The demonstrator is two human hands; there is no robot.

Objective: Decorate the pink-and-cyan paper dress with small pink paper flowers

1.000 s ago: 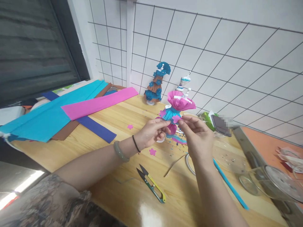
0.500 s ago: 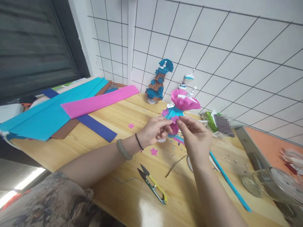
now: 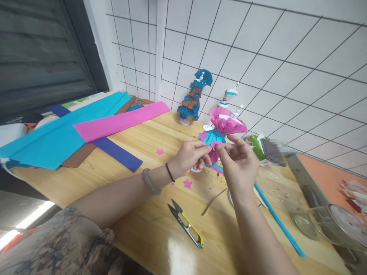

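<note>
A small pink paper flower [image 3: 215, 144] is pinched between my two hands. My left hand [image 3: 192, 154] grips its left side with thumb and forefinger. On the other side, my right hand [image 3: 239, 164] holds it, also in a pinch, with the outer fingers loosely raised. Right behind the hands stands a tiered pink and blue crepe paper tree [image 3: 228, 121], partly hidden by them. Loose pink paper flowers lie on the table, one of them [image 3: 187, 183] below my left hand. Thread snips [image 3: 187, 225] with a yellow handle rest nearer to me.
Strips of blue, pink and brown crepe paper [image 3: 123, 120] lie at the left. A blue and brown paper tree [image 3: 193, 97] stands by the tiled wall. At the right are a thin blue strip [image 3: 279, 219], a clear jar [image 3: 329, 225] and an orange surface [image 3: 323, 173].
Both hands keep their pinch on the pink flower and have shifted only slightly. My right fingers have lifted and spread a little. The view has moved slightly.
</note>
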